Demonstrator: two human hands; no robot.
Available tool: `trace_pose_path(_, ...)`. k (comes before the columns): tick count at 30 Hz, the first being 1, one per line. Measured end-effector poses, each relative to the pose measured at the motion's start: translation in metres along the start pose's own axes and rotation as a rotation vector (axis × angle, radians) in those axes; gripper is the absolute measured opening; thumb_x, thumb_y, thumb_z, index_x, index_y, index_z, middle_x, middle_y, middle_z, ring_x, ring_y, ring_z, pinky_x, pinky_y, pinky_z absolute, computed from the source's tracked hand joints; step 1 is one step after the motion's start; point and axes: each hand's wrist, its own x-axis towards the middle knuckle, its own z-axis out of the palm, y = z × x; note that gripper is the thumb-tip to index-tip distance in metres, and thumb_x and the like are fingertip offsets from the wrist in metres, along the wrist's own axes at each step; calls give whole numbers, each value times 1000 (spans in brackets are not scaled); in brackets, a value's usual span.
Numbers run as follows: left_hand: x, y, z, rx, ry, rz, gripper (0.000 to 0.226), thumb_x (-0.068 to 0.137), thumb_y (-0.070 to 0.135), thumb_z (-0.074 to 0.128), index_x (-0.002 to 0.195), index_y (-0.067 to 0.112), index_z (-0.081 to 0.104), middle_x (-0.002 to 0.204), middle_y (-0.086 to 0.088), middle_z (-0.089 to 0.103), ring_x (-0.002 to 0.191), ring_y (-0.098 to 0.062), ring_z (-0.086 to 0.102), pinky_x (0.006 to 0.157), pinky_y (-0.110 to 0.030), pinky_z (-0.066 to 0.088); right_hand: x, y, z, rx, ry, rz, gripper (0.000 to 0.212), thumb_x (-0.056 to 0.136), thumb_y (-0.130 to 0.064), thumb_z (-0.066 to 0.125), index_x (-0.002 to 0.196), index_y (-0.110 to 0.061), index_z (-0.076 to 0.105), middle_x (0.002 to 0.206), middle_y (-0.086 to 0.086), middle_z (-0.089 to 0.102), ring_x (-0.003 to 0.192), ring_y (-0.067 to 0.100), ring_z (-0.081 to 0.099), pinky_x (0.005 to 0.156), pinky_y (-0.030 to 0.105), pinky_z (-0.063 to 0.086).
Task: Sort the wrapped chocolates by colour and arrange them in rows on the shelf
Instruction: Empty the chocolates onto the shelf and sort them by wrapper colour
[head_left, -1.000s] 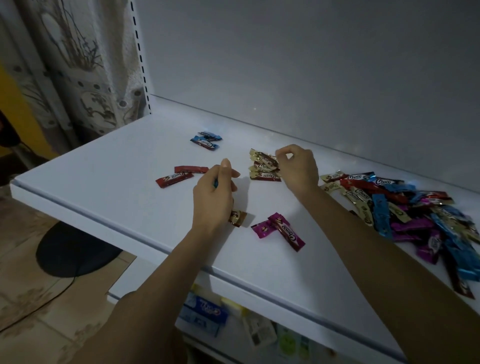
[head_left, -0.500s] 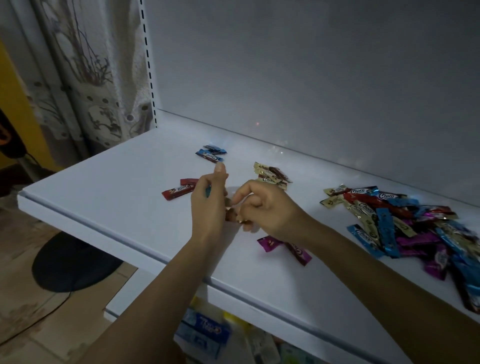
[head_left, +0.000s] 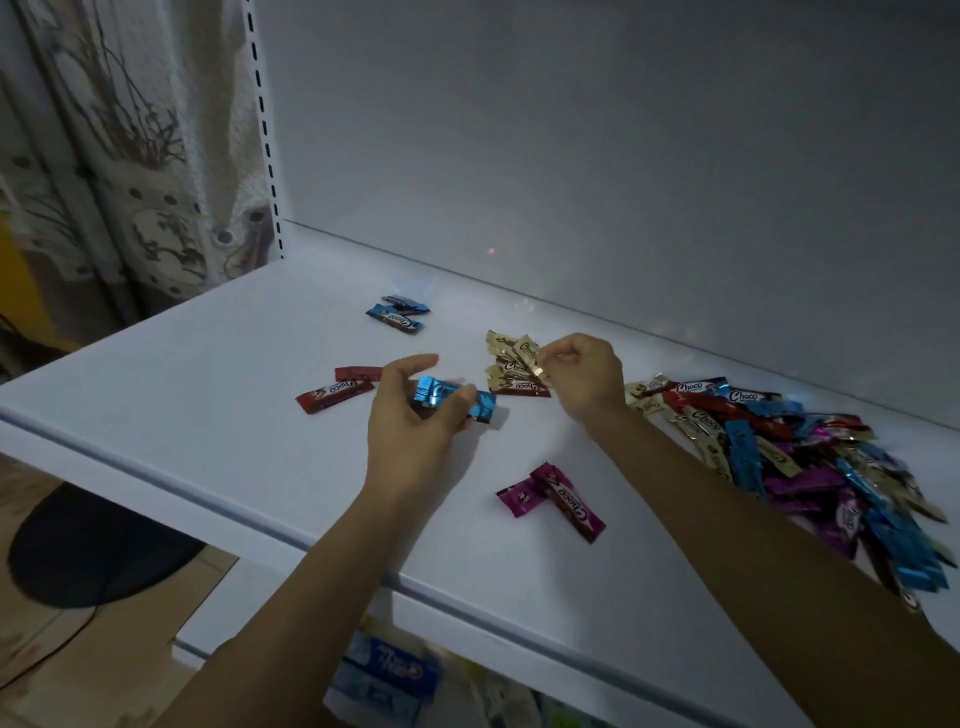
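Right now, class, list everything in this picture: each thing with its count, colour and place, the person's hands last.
shelf: one, white, across the view
blue group: two, blue, back left
red group: two, red, left
gold group: several, gold, middle back
magenta group: two, magenta, near front
mixed pile: many, mixed colours, right
curtain: one, patterned, far left
blue packet: one, blue, lower shelf
held blue chocolate: one seen, blue, left hand
held gold chocolate: one, gold, right hand
left hand: grips held blue chocolate, centre
right hand: pinches held gold chocolate, over gold group
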Motion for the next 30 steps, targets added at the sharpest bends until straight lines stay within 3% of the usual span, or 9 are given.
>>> trace_pose_path(3,0,-3,1,20,14,-7,26,84,13,72,106,11,60,104,-4,64,94,-15,68,71,-22,58,0,5,4,-111,32,-15,3,85,-22,66,87,-22,67,87,-4,65,86,19,64,80,37,53)
trace_pose_path(6,0,-4,1,15,31,-3,19,86,17,70,102,11,62,101,-3,66,94,-13,69,72,-23,58,-12,-2,0,-27,66,-104,10,87,-26,66,90,-17,65,91,0,65,83,15,62,71,30,50)
trace_pose_path(9,1,-4,1,-12,33,19,8,91,12,64,99,11,63,102,-7,67,91,-12,70,70,-20,57,-42,-23,-10,268,-228,-134,15,89,-25,65,89,-10,66,75,-3,67,66,5,63,59,22,49)
trace_pose_path(12,0,-2,0,-34,-4,38,7,93,5,60,100,7,62,99,-15,67,87,-16,70,69,-20,56,-66,-35,-15,271,-478,-190,8,89,-18,64,95,-12,66,72,-3,66,53,-1,60,51,11,44)
trace_pose_path(16,-4,-2,0,-22,-28,73,7,93,4,60,99,8,63,97,-12,70,89,-17,70,72,-22,56,-69,-38,-14,222,-443,-209,3,87,-11,68,87,-14,68,68,0,69,56,10,64,62,30,57)
trace_pose_path(20,-3,2,-7,470,-70,195,33,95,13,58,127,17,53,128,1,58,119,-16,56,89,-16,46,-64,-41,-13,198,-379,-210,7,89,-10,64,87,-13,69,74,7,71,61,16,66,70,34,59)
trace_pose_path(24,14,15,-49,1238,-104,460,58,95,38,54,147,22,35,156,0,29,141,-21,28,109,-36,32,-49,-52,5,235,-290,-205,16,89,-11,64,78,-22,65,77,1,72,72,17,69,76,40,58)
trace_pose_path(27,24,10,-77,1442,-165,265,69,94,61,38,153,32,16,163,1,2,149,-25,3,118,-44,14,-35,-65,31,103,-224,-232,13,85,-22,69,73,-25,65,76,-10,69,74,12,66,70,36,54)
trace_pose_path(30,30,2,-81,1449,-172,163,65,94,63,33,149,27,31,161,-3,18,147,-24,17,119,-44,15,-22,-77,58,-30,-166,-296,7,84,-23,68,77,-21,69,78,-10,66,73,8,60,65,28,50)
